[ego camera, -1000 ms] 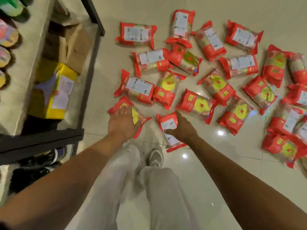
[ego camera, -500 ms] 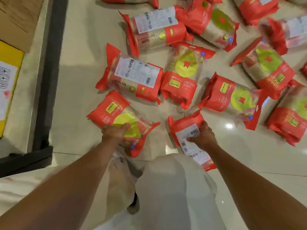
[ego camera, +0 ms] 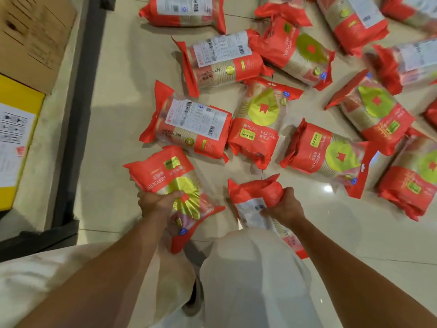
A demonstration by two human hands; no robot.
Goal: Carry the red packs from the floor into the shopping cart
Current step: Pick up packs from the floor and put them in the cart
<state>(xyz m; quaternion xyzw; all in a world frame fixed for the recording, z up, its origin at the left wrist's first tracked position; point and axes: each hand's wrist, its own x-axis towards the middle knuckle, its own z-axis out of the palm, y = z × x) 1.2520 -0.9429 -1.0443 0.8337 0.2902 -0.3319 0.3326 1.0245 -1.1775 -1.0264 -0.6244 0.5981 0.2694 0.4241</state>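
Note:
Several red packs with yellow-green circles or white labels lie scattered on the tiled floor, among them a label-up pack [ego camera: 191, 126]. My left hand [ego camera: 158, 203] grips a red pack with a yellow circle [ego camera: 172, 185] around its middle. My right hand [ego camera: 285, 205] is closed on a second red pack with a white label [ego camera: 254, 197], squeezing its upper end. Both packs are at floor level just in front of my knees. No shopping cart shows in the head view.
A black shelf frame [ego camera: 78, 114] runs down the left side, with a cardboard box [ego camera: 33, 39] and a yellow box [ego camera: 16, 138] on its low shelf. My pale trousers and a shoe [ego camera: 196, 294] fill the bottom. More packs [ego camera: 331, 157] lie to the right.
I have crouched closer to the floor. Both hands went from resting on the two nearest packs to closing around them, and the right pack's end is now crumpled.

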